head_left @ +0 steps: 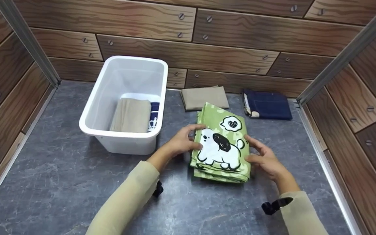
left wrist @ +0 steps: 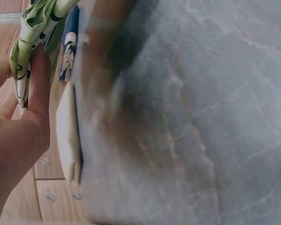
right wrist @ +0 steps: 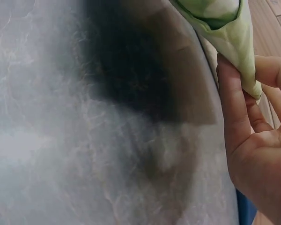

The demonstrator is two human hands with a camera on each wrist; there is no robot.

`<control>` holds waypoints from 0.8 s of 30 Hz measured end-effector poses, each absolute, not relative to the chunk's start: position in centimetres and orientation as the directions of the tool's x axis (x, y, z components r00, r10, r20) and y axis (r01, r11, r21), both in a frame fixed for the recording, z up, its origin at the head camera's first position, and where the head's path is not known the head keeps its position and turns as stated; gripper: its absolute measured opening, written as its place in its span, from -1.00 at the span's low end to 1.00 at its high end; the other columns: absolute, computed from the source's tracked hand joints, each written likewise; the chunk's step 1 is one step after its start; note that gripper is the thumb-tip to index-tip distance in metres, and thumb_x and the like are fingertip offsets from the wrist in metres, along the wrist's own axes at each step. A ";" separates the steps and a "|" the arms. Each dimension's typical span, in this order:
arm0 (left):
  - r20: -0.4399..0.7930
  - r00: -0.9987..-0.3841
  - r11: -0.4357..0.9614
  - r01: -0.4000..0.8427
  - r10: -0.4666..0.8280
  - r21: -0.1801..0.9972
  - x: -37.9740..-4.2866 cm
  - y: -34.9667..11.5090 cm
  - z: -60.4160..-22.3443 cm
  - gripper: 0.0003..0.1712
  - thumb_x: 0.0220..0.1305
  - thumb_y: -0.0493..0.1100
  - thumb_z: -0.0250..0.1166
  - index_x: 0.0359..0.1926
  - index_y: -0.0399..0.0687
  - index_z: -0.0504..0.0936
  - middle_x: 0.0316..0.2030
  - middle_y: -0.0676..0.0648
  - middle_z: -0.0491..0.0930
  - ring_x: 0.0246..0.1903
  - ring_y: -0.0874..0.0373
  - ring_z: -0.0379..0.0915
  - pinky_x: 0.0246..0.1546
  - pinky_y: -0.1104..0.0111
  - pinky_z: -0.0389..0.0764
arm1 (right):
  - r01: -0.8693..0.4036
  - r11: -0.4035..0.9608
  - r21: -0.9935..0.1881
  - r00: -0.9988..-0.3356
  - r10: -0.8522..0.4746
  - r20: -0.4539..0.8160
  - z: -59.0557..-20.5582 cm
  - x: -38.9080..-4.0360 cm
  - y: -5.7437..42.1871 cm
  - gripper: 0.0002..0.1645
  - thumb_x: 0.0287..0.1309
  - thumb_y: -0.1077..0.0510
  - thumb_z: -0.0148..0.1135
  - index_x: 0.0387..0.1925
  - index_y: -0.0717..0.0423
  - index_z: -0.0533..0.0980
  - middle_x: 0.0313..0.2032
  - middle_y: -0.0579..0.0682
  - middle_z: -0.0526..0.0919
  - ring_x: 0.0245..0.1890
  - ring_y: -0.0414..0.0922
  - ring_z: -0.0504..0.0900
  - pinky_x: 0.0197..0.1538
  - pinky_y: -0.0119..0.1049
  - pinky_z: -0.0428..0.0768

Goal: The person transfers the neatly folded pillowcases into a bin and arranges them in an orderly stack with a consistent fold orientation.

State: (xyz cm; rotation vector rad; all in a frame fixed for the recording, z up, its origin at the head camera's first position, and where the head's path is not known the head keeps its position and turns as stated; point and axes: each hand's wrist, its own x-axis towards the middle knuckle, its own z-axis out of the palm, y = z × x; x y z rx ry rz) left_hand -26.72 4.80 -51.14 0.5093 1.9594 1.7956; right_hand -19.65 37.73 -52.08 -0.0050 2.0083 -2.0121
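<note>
A folded green cloth [head_left: 222,143] printed with a white dog and a heart bubble is held between both hands, slightly above the grey floor. My left hand [head_left: 184,140] pinches its left edge, thumb on top. On the opposite edge, my right hand [head_left: 266,160] grips with thumb and fingers. Seen from the left wrist, the green cloth [left wrist: 30,47] hangs in folds between thumb and fingers. In the right wrist view a folded corner of the green cloth [right wrist: 239,51] sits between the thumb and fingers of that hand.
Left of the hands stands a white plastic bin [head_left: 122,137] holding a folded beige cloth [head_left: 131,116] and a navy cloth [head_left: 154,116] with white print. By the back wall lie another beige folded cloth [head_left: 206,98] and a navy folded cloth [head_left: 268,104]. Wood-patterned walls surround the floor.
</note>
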 end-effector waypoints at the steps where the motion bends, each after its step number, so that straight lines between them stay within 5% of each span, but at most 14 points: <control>1: -0.064 -0.841 0.104 -0.010 0.537 0.995 -26.6 4.7 -50.9 -0.11 -0.03 -0.51 0.41 0.37 0.03 0.45 0.39 -0.16 0.26 -0.01 -0.10 0.49 -0.18 0.26 0.71 | 0.204 0.018 -0.979 -0.955 -0.216 -0.203 -51.9 -19.6 37.7 0.03 0.08 0.50 0.24 0.55 0.13 0.05 0.25 0.13 0.23 -0.29 -0.19 0.63 -0.28 -0.41 0.64; 5: -0.061 -0.848 0.113 -0.001 0.527 0.994 -26.3 4.5 -49.7 -0.10 -0.03 -0.51 0.41 0.38 0.02 0.44 0.39 -0.16 0.27 -0.05 -0.09 0.47 -0.19 0.27 0.70 | 0.202 0.011 -0.979 -0.955 -0.219 -0.200 -50.9 -19.5 37.4 0.04 0.09 0.50 0.24 0.55 0.09 0.05 0.25 0.10 0.23 -0.44 -0.24 0.57 -0.41 -0.46 0.53; 12: -0.048 -0.864 0.104 0.005 0.501 0.995 -25.7 4.4 -47.6 -0.07 -0.06 -0.54 0.39 0.40 -0.05 0.41 0.35 -0.18 0.28 -0.28 0.08 0.44 -0.31 0.34 0.70 | 0.202 0.012 -0.979 -0.955 -0.219 -0.199 -49.5 -19.6 37.1 0.04 0.09 0.50 0.22 0.55 0.04 0.05 0.28 0.10 0.20 -0.31 -0.16 0.65 -0.36 -0.38 0.66; 24: -0.009 -0.879 0.139 0.065 0.476 0.988 -24.6 3.7 -44.4 -0.09 -0.03 -0.53 0.38 0.40 -0.04 0.41 0.34 -0.14 0.30 -0.32 0.07 0.54 -0.34 0.31 0.71 | 0.165 -0.037 -0.986 -0.954 -0.260 -0.149 -47.6 -19.5 36.6 0.05 0.11 0.53 0.17 0.56 0.05 0.01 0.29 0.10 0.18 -0.21 -0.09 0.69 -0.29 -0.21 0.74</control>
